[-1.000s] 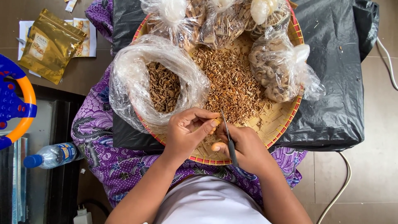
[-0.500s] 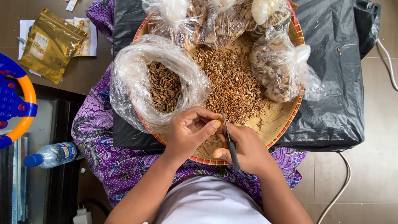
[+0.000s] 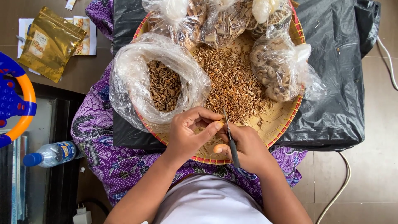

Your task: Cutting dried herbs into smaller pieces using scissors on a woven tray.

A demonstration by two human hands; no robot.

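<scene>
Left hand (image 3: pixel 188 135) pinching small dried piece, fingers closed; right hand (image 3: pixel 244 147) gripping thin knife (image 3: pixel 230 139). Probably light, brittle; best held gently by ends.

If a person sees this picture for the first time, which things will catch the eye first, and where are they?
First comes the round woven tray in the middle, heaped with dried brown pieces and clear plastic bags. At its near edge the left hand pinches a small piece, while the right hand holds a thin blade beside it. A gold pouch lies at the upper left.
</scene>
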